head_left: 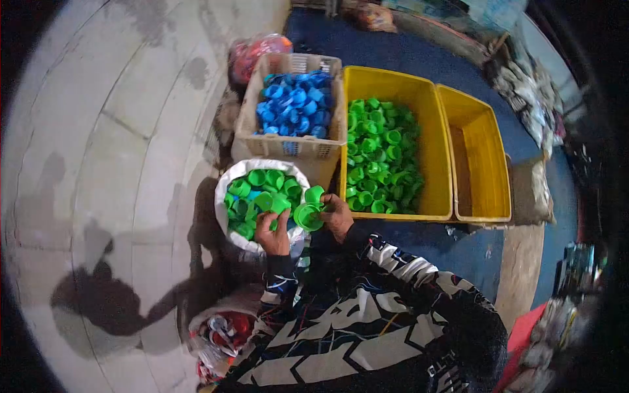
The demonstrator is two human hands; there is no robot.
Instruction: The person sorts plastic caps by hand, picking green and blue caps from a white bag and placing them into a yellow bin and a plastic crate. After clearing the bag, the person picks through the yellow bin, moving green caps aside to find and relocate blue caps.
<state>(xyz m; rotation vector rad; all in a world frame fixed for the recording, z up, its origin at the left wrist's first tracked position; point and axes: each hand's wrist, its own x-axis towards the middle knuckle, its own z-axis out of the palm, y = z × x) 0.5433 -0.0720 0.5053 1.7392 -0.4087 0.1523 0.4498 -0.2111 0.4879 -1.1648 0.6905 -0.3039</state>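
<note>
Green plastic caps point(257, 177) fill a white sack point(226, 171) in front of me, with a little blue among them. Over the sack's near right part, my left hand point(272, 232) has its fingers closed on a green cap point(280, 202). Just right of the sack's rim, my right hand point(337, 218) grips several green caps point(308, 217). More green caps point(383, 154) lie in the yellow bin point(432, 150) to the right. Behind the sack, a pale crate point(295, 145) holds blue caps point(296, 105).
A second yellow bin point(488, 154) stands at the right, beside a filled sack point(531, 190). A bag with red items point(229, 331) is at the lower left. Behind the crate lies a red bundle point(257, 54). A tiled wall point(105, 164) runs along the left.
</note>
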